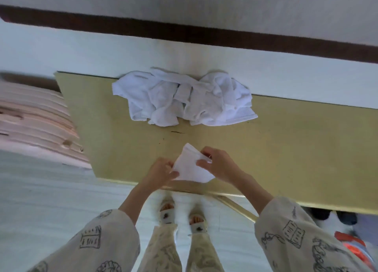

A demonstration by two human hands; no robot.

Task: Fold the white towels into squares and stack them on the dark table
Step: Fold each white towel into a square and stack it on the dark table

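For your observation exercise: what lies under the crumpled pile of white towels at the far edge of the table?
The pile of white towels rests on the yellowish table, its far side at the table's far edge. The tabletop beneath it is covered, so anything lying under the pile cannot be seen.

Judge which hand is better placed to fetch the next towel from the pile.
Probably the right hand: it sits slightly nearer the pile than the left hand. Both grip the folded towel, so the margin is small.
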